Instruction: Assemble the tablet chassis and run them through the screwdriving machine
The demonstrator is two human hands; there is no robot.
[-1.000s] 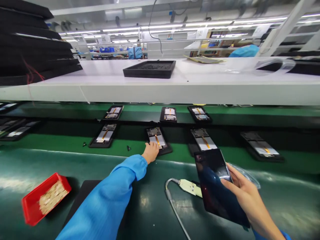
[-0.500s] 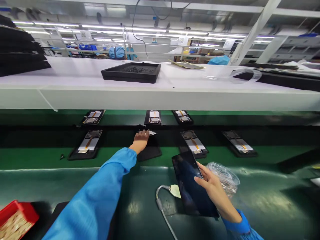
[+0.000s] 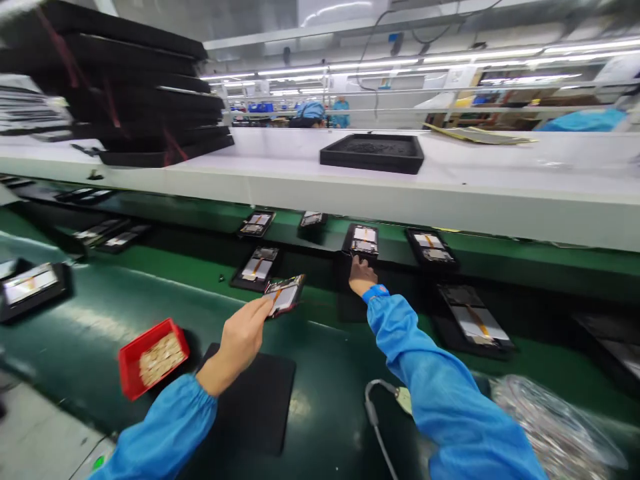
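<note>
Opened tablet (image 3: pixel 286 293) tilted in our left hand (image 3: pixel 239 340), our right hand (image 3: pixel 363 275) out by the rows.
Our left thumb and fingers pinch the tablet's near edge, off the bench (image 3: pixel 327 377) and in front of a second tablet (image 3: pixel 256 268); our right fingertips meet the near edge of a third tablet (image 3: pixel 365 239), though we cannot tell whether they grip it. We judge the step in hand to be lifting and carrying the tablet; the next move calls for a steady edge grip, away from its exposed inside. Nearer us lie a black mat (image 3: pixel 263 403), a red bin (image 3: pixel 128 373) and a cable (image 3: pixel 373 407).
</note>
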